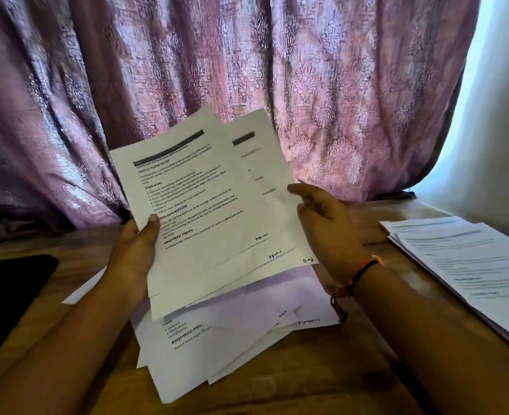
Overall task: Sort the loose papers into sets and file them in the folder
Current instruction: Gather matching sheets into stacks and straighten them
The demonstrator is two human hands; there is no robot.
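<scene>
Head view: the left hand [136, 250] gripped fanned sheets [199, 202], thumb on front. The right hand [329, 226], fingers relaxed, touched their right edge.

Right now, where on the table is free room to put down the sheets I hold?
Bare wood lies in front of the loose pile, and at left between folder and curtain. The middle is crowded; the stack fills the right side.

Home room, patterned curtain [247, 70], wooden table [322, 384]
</scene>
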